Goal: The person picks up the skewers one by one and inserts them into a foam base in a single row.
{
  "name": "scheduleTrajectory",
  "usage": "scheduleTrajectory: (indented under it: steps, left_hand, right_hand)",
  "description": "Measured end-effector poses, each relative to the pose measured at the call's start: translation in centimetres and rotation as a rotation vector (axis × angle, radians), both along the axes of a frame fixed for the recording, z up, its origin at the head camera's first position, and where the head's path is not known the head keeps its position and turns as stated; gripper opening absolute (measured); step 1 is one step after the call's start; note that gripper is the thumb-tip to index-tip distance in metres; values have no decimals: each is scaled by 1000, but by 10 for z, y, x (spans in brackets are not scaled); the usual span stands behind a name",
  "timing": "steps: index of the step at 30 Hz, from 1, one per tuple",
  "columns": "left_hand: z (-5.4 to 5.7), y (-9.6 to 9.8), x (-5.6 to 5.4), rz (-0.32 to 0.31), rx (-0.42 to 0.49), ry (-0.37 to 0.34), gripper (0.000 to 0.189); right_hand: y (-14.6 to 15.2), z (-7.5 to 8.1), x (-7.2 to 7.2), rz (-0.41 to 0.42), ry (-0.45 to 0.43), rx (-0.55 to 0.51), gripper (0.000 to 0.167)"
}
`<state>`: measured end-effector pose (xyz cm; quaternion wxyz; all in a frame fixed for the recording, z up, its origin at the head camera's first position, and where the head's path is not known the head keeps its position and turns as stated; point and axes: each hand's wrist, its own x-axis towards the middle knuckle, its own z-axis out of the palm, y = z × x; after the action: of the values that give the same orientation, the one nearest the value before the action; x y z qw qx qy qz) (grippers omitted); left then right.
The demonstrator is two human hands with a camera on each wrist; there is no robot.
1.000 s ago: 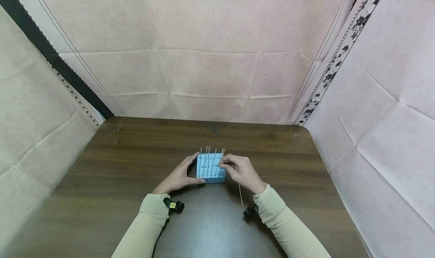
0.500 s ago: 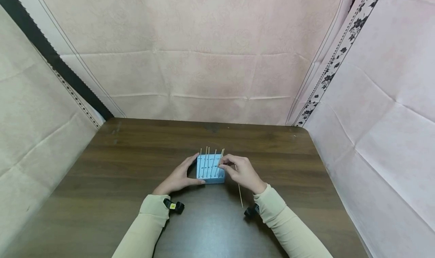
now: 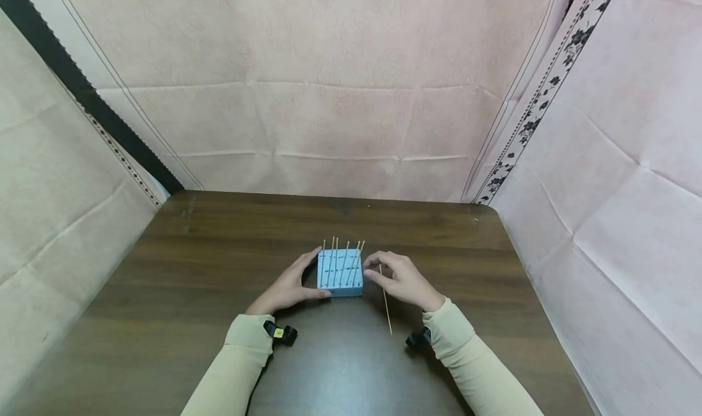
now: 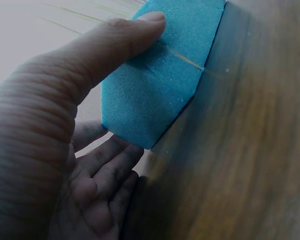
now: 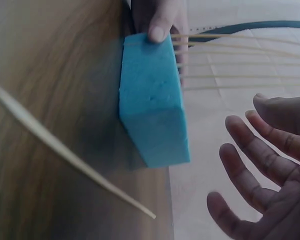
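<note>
A blue foam block (image 3: 341, 292) stands on the table with several thin wooden skewers (image 3: 333, 251) stuck into its top. My left hand (image 3: 287, 289) holds the block from its left side, thumb on the near face, as the left wrist view shows on the blue foam (image 4: 150, 100). Just right of the block hovers my right hand (image 3: 404, 282). In the right wrist view its fingers are spread and loosely bent, touching nothing. One loose skewer (image 3: 387, 312) lies on the table below the right hand; it shows large in the right wrist view (image 5: 70, 152).
The brown wooden table (image 3: 263, 221) runs back to a pale cloth wall (image 3: 329, 123). More cloth hangs at both sides. Small black wrist cameras sit on both cuffs, with pale green sleeves behind them.
My right hand has let go of the rightmost skewer and drawn back to the right. That skewer stands tilted in the block. The left hand has kept its hold.
</note>
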<state>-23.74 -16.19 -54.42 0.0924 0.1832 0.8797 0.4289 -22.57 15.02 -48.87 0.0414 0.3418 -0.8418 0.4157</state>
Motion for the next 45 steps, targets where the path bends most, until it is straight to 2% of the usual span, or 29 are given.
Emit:
scheduleTrajectory:
  steps: [9, 15, 19, 26, 30, 36, 45]
  left_hand:
    - [1, -1, -1, -6, -6, 8, 116]
    - [0, -1, -1, -4, -12, 10, 115]
    - [-1, 0, -1, -1, -7, 13, 116]
    - [-1, 0, -1, 3, -9, -3, 118]
    - [-1, -1, -1, 6, -5, 0, 119]
    - [-3, -1, -3, 6, -8, 7, 118]
    - [-5, 0, -3, 6, -13, 13, 118]
  right_hand:
    - [16, -10, -2, -41, 11, -42, 14]
    - [22, -15, -2, -94, 14, -6, 13]
    - [23, -23, -3, -173, -12, 22, 16]
    - [14, -47, -1, -366, -83, 111, 25]
    - [6, -56, 1, -429, -41, 137, 29]
    - [2, -60, 2, -480, 29, 153, 20]
    - [11, -57, 1, -503, 4, 139, 13]
